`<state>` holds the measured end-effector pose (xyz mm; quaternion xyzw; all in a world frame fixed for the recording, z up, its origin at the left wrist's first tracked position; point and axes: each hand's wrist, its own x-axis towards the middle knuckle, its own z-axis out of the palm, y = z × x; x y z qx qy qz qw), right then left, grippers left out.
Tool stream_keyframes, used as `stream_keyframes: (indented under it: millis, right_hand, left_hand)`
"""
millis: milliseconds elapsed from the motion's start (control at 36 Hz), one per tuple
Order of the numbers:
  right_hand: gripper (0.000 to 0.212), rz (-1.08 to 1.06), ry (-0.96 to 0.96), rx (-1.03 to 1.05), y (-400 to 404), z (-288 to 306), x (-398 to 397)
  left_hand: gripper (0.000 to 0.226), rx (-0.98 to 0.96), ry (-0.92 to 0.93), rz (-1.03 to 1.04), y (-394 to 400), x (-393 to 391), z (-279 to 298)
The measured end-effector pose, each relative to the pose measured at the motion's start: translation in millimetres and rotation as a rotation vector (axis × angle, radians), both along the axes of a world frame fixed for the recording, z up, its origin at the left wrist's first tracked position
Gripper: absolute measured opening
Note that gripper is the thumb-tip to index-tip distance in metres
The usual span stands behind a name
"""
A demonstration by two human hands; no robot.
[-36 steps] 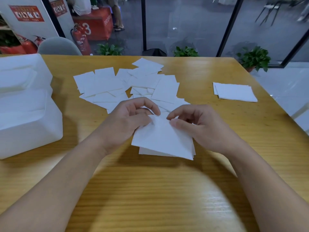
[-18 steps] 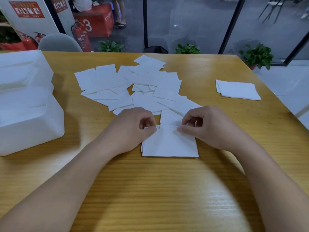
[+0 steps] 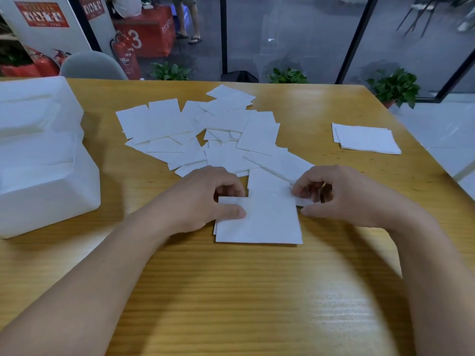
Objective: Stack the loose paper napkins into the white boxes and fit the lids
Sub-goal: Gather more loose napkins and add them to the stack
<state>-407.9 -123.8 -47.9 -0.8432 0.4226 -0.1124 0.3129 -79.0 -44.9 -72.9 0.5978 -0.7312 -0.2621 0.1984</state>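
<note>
While hands (image 3: pixel 205 199) pinch—flat square napkins (image 3: pixel 267 219).

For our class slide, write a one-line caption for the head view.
Left hand and right hand square a small white paper napkin stack on the wooden table.

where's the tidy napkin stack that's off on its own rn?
Head view: the squared napkin stack lies on the table's far right, apart from the loose napkins, beyond the right hand.
</note>
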Motion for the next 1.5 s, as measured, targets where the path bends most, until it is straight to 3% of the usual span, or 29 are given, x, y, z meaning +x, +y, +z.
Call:
stream_keyframes:
  millis: [194,306,500,667,833,944,1028,1167,1361,1500]
  right_hand:
    - [0.019,-0.042,0.004,-0.097,3,-4,11]
    - [0.016,-0.014,-0.091,-0.105,6,1,13]
    - [0.013,0.003,-0.295,-0.138,15,3,27]
    - [0.012,0.021,-0.398,-0.166,20,-2,39]
    - [0.006,-0.008,-0.478,-0.127,15,-2,34]
    - [0.02,-0.021,-0.593,0.045,11,4,28]
    - [0.027,0.025,-0.413,0.163,9,2,23]
    - [0.028,0.073,-0.062,0.055,14,-8,31]
    - [0.022,-0.015,-0.144,-0.025,10,-8,27]
    - [0.012,-0.168,-0.129,-0.261,5,-21,34]
  left_hand:
    - [0.034,0.037,-0.045,-0.037,4,3,8]
    - [0.043,0.019,-0.083,-0.026,5,3,10]
    - [0.058,-0.218,0.187,0.129,6,-15,10]
    - [0.008,-0.336,0.249,0.109,6,-24,7]
    - [0.013,-0.341,0.356,0.104,8,-20,12]
    - [0.014,-0.279,0.503,0.097,8,-17,19]
    - [0.014,-0.13,0.426,0.033,9,-10,20]
    - [0.02,0.038,0.044,-0.042,11,-8,9]
    - [0.018,0.0,-0.033,-0.029,8,-5,6]
    - [0.019,0.009,-0.027,-0.026,9,-4,7]
